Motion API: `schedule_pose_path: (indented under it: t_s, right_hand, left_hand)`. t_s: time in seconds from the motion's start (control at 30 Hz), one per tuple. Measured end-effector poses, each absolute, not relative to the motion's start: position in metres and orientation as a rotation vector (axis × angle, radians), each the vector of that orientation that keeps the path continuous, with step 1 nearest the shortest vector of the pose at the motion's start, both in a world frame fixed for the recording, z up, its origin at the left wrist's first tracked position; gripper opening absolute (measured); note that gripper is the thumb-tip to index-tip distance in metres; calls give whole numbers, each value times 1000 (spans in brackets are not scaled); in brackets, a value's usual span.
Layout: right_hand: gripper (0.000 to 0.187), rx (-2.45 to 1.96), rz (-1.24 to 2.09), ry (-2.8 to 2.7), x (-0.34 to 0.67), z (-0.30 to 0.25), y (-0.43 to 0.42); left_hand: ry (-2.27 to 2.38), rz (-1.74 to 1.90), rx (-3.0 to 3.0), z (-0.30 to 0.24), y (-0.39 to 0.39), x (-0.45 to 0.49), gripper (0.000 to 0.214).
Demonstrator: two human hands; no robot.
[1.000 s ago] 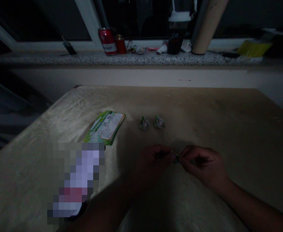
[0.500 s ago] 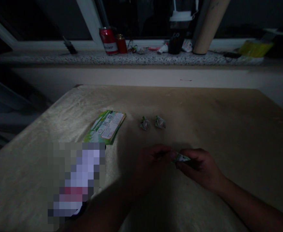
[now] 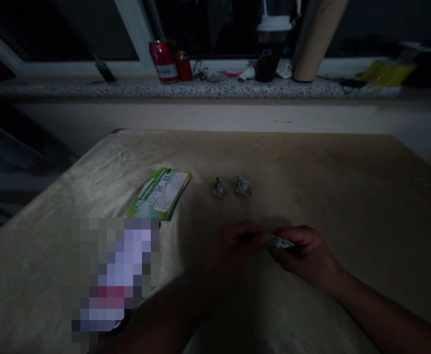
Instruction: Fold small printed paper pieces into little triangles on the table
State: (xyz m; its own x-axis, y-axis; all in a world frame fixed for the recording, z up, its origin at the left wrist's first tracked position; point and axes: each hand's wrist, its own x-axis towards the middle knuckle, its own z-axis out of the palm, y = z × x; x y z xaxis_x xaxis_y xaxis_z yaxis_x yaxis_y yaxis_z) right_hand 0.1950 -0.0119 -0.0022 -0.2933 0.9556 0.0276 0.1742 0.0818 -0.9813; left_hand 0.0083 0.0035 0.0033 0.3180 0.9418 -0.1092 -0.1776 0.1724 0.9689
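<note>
My left hand (image 3: 233,248) and my right hand (image 3: 303,253) meet low over the tan table (image 3: 329,187), both pinching a small green-and-white folded paper (image 3: 278,242) between their fingertips. Two small folded paper pieces (image 3: 220,188) (image 3: 243,186) with the same green print lie side by side on the table just beyond my hands. A stack of green printed leaflets (image 3: 161,192) lies to the left of them.
A blurred patch (image 3: 115,275) covers something at the lower left. The stone window ledge (image 3: 200,88) behind the table holds a red can (image 3: 162,61), a smaller red container (image 3: 184,66), a dark cup with a white lid (image 3: 270,49), a cardboard tube (image 3: 316,39) and small clutter.
The folded paper has turned between my fingers and shows more of its white side. My right hand has closed in over it; the left hand has barely moved.
</note>
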Motion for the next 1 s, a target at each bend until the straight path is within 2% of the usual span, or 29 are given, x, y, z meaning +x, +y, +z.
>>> schedule_pose_path:
  t_s: [0.27,0.47,0.67,1.0]
  right_hand:
    - [26,-1158,1350,-1543,196,-2,-14]
    - [38,-1193,1402,-1488,201,-6,-17]
    - [41,-1175,1449,-1467,200,-2,-16]
    - [46,-1116,1369,-1514,204,1,-15]
  left_hand:
    - [949,966,1096,3,5,9,19]
    - [967,960,1095,7,5,10,21]
    - [943,959,1095,7,4,9,26]
    - [925,966,1068,8,4,8,27]
